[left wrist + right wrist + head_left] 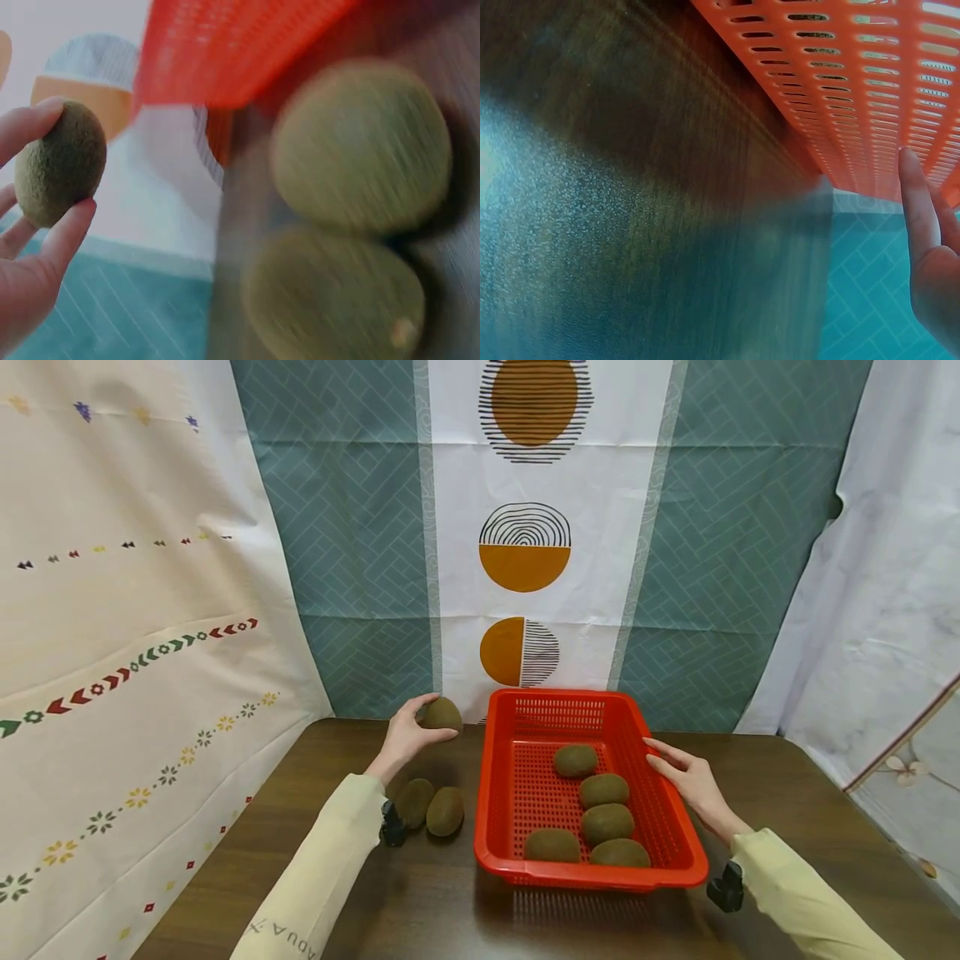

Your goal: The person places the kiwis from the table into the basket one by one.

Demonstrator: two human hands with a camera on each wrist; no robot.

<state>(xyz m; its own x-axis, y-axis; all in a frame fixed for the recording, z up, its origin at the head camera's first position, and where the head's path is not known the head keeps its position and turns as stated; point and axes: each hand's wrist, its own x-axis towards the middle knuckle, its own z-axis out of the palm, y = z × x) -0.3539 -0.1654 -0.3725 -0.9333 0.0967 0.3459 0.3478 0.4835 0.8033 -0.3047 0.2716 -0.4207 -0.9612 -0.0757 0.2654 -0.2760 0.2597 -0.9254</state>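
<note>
My left hand (405, 742) holds a brown, fuzzy kiwi (442, 716) between thumb and fingers, raised over the back left of the table. Close by the left wrist, two more kiwis (446, 812) lie side by side on the wood; in the left wrist view these kiwis (364, 146) look large and blurred. A red plastic basket (491, 777) with slotted walls stands right of them, several kiwis (604, 790) lying inside. With fingers extended, my right hand (693, 781) touches the basket's right side near the rim; its fingertip meets the slotted wall (840, 97) in the right wrist view.
A dark wooden table (420, 902) carries everything. Behind it hangs a teal and white curtain (360, 568) with orange circle prints. Patterned cloth (150, 693) drapes along the left side, and pale marbled cloth (885, 693) along the right.
</note>
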